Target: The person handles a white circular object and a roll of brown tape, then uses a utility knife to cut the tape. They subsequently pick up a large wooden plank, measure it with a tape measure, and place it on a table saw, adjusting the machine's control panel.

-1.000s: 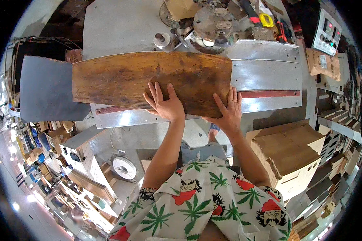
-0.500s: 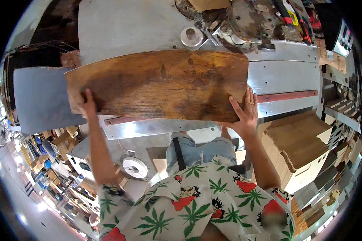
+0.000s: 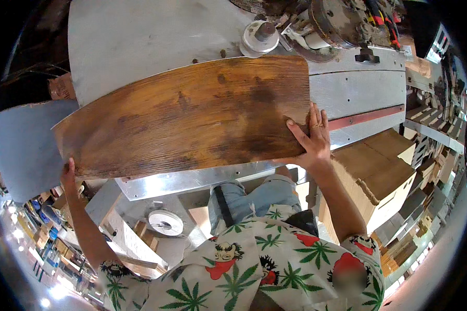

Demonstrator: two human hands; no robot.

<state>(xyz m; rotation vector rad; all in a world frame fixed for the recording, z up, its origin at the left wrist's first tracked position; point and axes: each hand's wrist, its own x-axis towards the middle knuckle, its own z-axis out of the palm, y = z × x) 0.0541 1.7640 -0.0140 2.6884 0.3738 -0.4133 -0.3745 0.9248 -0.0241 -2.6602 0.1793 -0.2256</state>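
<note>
Across the middle of the view lies a wide brown wooden board (image 3: pixel 192 116), stained darker toward its right half, resting on a grey metal tabletop (image 3: pixel 140 36) that runs off to the far side. At the board's near left corner the left hand (image 3: pixel 67 173) hooks over the edge — thumb up against the near rim, the other fingers hidden beneath, so the grip looks clenched on the board, though how tightly I cannot tell. At the near right corner the right hand (image 3: pixel 312 136) lies flat with fingers spread on the top face and a ring on one finger; the palm wraps the edge, grasping the board there.

Just beyond the board's far right corner stands a round white-and-grey knob (image 3: pixel 259 37), and to its right a dark round machine part (image 3: pixel 342 20). A red strip (image 3: pixel 368 117) runs along the tabletop on the right, touching nothing. Below the tabletop sit a cardboard box (image 3: pixel 379 171) on the right and a white roll of tape (image 3: pixel 165 222) near the left — both well apart from the hands.
</note>
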